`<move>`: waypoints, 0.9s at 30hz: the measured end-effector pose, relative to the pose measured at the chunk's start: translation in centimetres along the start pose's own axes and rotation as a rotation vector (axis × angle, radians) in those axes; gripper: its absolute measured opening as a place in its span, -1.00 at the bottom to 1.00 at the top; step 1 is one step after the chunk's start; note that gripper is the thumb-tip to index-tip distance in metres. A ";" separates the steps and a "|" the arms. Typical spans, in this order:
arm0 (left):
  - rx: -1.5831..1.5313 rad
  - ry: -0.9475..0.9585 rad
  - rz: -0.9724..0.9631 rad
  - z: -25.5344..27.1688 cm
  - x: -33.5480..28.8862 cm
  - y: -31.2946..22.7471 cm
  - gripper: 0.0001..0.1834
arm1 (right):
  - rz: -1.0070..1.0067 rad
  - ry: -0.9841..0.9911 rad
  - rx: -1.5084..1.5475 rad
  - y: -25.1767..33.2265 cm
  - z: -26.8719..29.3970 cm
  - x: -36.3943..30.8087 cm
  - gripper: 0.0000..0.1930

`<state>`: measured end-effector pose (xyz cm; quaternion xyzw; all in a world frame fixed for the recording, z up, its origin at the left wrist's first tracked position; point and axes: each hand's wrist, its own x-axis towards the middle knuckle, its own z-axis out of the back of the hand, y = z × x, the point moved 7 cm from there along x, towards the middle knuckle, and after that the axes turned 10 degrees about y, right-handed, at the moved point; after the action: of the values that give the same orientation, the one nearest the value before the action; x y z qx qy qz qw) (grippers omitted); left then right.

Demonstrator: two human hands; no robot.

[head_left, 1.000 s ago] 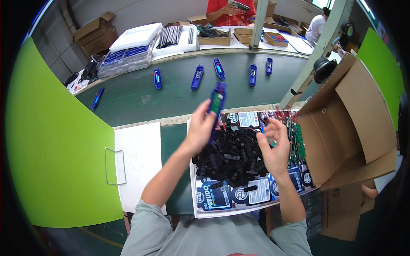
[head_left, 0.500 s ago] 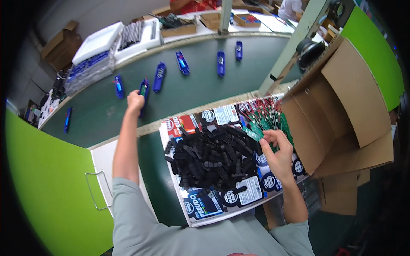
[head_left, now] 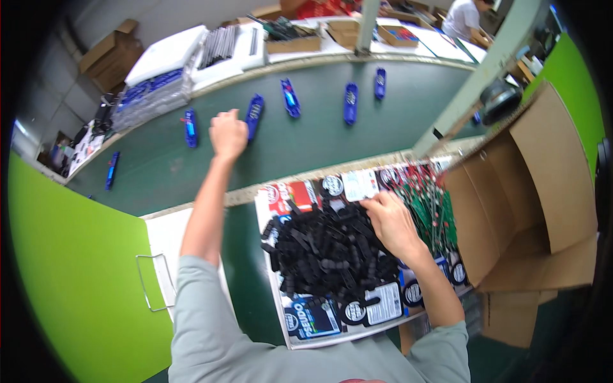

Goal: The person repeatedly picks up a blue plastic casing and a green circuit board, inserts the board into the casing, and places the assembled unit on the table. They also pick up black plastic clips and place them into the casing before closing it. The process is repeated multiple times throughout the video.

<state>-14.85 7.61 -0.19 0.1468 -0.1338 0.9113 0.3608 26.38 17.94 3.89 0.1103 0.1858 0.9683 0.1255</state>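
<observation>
My left hand point(head_left: 228, 134) reaches over the green work surface point(head_left: 159, 169), its fingers bent and closed. Whatever is in them is hidden behind the hand. Just right of it lies a long blue casing point(head_left: 254, 117). My right hand point(head_left: 391, 220) is above the right upper side of a heap of small black parts point(head_left: 325, 249), its thumb and fingers drawn together near a pale printed label point(head_left: 361, 185). Whether it still pinches a green circuit board is hidden. Beside that hand lies a pile of green circuit boards point(head_left: 429, 214) with red wires.
More blue casings point(head_left: 350, 103) lie spaced along the green surface. An open cardboard box point(head_left: 511, 210) stands at the right, by a pale post point(head_left: 460, 83). White foam trays point(head_left: 166, 54) sit at the far left. A green panel point(head_left: 76, 268) flanks my left arm; a person point(head_left: 461, 19) sits far off.
The blue casing with a green board in my left hand no longer shows. My right hand has turned palm-down and its green board is out of sight. The whole view has shifted.
</observation>
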 end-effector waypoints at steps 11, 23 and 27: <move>-0.200 0.307 0.088 -6.3 2.8 0.4 -0.59 | -0.037 -0.168 0.162 0.6 4.3 -1.9 -0.79; -1.437 0.620 -0.158 10.1 -13.7 -19.4 -0.57 | -0.149 -0.434 0.896 0.1 7.1 -2.1 -0.86; -1.402 0.547 -0.346 12.3 -18.2 -23.5 -0.49 | -0.022 -0.589 0.613 2.3 10.6 -2.7 -0.85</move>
<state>16.33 8.55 7.77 -0.3277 -0.5611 0.5480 0.5268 31.21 18.61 13.93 0.4126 0.4224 0.7939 0.1452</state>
